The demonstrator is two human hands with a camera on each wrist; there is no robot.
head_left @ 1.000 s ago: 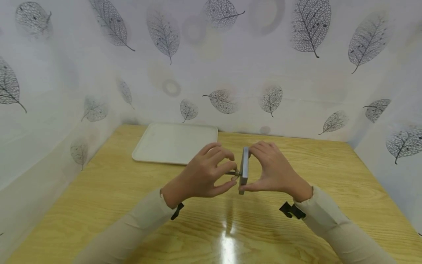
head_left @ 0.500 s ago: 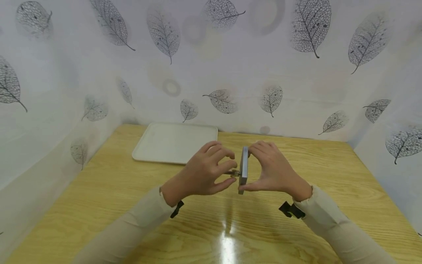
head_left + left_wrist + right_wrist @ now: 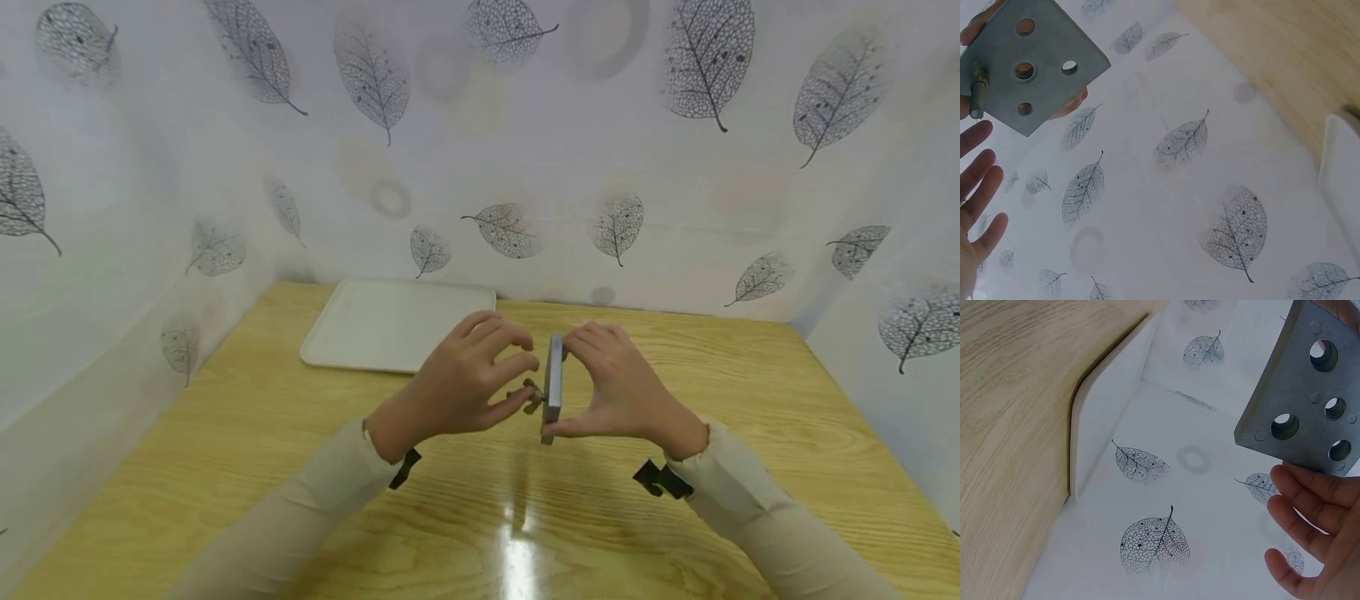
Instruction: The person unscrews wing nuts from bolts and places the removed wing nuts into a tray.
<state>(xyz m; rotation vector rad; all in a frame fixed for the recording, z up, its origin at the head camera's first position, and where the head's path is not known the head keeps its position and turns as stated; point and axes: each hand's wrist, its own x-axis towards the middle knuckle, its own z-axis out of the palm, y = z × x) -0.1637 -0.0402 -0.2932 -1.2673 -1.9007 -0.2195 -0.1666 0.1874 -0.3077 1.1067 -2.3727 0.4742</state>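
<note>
The left grip (image 3: 472,371), nearer the camera than the white tray (image 3: 397,325) on the desk (image 3: 225,467), is parted, fingers loosely bent, holding nothing. The threaded bolt (image 3: 536,397) sits beside its thumb; contact is unclear. The bolt projects leftward from the upright, perforated grey plate (image 3: 553,379). The right grip (image 3: 618,387) clasps the plate's edges between thumb and fingers.

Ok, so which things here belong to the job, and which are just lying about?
Apparently in the job:
metal plate, held in the right hand
screw standing out from the plate, near the left hand

Just about:
white tray on the table
leaf-print cloth behind
</note>
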